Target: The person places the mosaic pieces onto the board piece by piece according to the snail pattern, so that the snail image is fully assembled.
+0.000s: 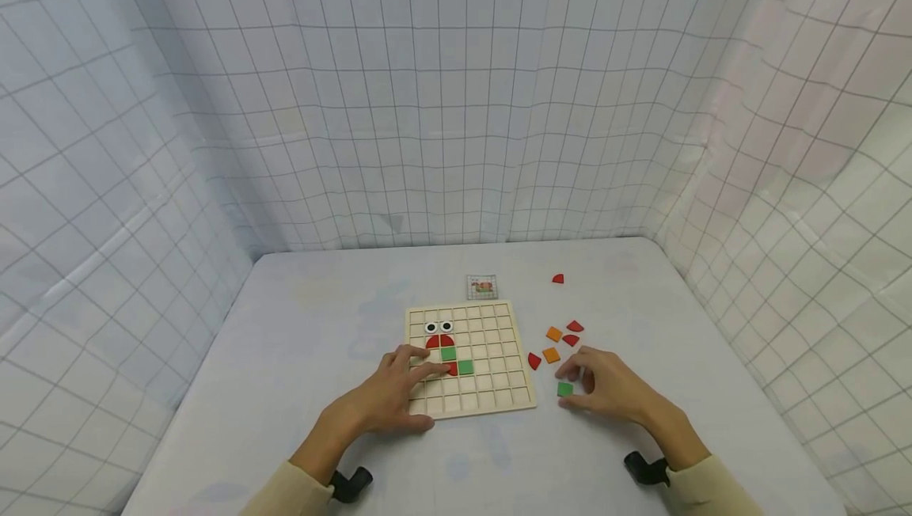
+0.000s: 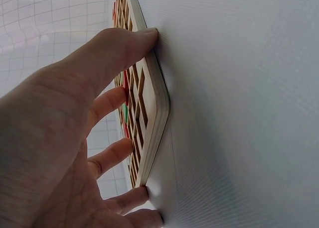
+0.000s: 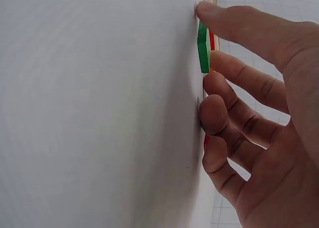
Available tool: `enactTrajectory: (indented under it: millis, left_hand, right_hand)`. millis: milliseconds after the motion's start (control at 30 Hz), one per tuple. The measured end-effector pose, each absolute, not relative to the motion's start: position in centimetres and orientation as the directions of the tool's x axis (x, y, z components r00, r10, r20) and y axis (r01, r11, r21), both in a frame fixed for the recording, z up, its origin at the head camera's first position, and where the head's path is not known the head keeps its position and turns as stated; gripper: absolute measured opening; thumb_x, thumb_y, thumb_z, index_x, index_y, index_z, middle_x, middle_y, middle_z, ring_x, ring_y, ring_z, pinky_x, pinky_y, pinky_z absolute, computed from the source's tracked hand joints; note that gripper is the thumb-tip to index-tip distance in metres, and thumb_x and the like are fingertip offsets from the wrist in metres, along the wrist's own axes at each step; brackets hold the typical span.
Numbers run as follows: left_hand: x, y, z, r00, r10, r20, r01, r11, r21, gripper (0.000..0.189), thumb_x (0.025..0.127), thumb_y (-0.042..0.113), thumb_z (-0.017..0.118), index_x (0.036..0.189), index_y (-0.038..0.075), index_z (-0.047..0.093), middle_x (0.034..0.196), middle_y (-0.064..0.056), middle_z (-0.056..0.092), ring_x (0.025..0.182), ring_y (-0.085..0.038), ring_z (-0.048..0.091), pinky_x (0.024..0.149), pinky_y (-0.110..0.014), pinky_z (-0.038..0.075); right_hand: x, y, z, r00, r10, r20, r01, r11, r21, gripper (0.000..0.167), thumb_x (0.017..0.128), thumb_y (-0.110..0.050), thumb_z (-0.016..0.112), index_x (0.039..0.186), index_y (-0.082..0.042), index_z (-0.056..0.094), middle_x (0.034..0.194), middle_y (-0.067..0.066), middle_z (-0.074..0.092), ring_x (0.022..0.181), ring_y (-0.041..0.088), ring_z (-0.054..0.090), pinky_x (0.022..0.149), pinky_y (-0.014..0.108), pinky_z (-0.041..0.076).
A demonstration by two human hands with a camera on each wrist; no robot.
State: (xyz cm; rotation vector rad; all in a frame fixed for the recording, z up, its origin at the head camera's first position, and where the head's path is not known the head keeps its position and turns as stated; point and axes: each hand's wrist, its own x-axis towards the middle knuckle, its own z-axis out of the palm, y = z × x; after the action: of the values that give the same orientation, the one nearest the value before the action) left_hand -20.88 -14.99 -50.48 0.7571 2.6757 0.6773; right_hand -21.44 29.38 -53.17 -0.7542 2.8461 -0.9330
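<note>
A light wooden grid board [image 1: 492, 380] lies on the table. My left hand [image 1: 388, 393] rests over its left side with fingers spread, the thumb against the near edge and a fingertip on a red quarter-round tile [image 1: 452, 369]. Two eye tiles [image 1: 438, 327], two red rounded tiles [image 1: 439, 340] and two green square tiles [image 1: 465, 367] also sit in the grid. To the right of the board, my right hand [image 1: 606, 385] holds a loose green square tile [image 1: 565, 389] between thumb and index finger, close to the tabletop; its other fingers are curled behind [image 3: 214, 113].
Orange square tiles [image 1: 551, 354] and several red quarter-round tiles [image 1: 534, 361] lie between board and right hand. One red tile [image 1: 558, 278] is farther back. A small picture card [image 1: 481, 287] lies behind the board. Grid-patterned curtains [image 1: 456, 104] enclose the table.
</note>
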Motion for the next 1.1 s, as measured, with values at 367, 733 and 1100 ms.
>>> enactTrajectory:
  millis: [367, 733, 1100]
  left_hand:
    - [-20.8, -15.0, -50.7, -0.828, 0.543, -0.142, 0.409, 0.757, 0.510, 0.085, 0.094, 0.042, 0.100, 0.169, 0.031, 0.060, 0.175, -0.017, 0.042, 0.161, -0.053, 0.043, 0.121, -0.078, 0.051]
    - [-20.8, -15.0, -50.7, -0.829, 0.542, -0.139, 0.409, 0.756, 0.511, 0.085, 0.094, 0.043, 0.099, 0.168, 0.033, 0.060, 0.176, -0.017, 0.042, 0.162, -0.053, 0.042, 0.122, -0.078, 0.051]
    - [-20.7, -14.9, -50.5, -0.831, 0.538, -0.144, 0.403, 0.759, 0.511, 0.086, 0.093, 0.041, 0.099, 0.169, 0.032, 0.060, 0.175, -0.016, 0.042, 0.162, -0.051, 0.042, 0.122, -0.078, 0.051]
  right_hand:
    - [-21.5, 29.1, -53.7, -0.860, -0.493, 0.130, -0.466, 0.656, -0.593, 0.023, 0.092, -0.016, 0.101, 0.109, -0.018, 0.085, 0.096, -0.009, 0.073, 0.079, -0.001, 0.059, 0.070, 0.020, 0.055]
    - [-21.6, 29.1, -53.4, -0.860, -0.492, 0.135, -0.469, 0.659, -0.589, 0.024, 0.091, -0.013, 0.101, 0.108, -0.017, 0.085, 0.097, -0.009, 0.075, 0.080, -0.001, 0.061, 0.070, 0.020, 0.056]
    - [-22.1, 28.5, -52.5, -0.842, -0.520, 0.145, -0.500, 0.651, -0.571, 0.023, 0.093, -0.013, 0.100, 0.111, -0.015, 0.085, 0.104, -0.007, 0.081, 0.085, 0.004, 0.065, 0.075, 0.021, 0.058]
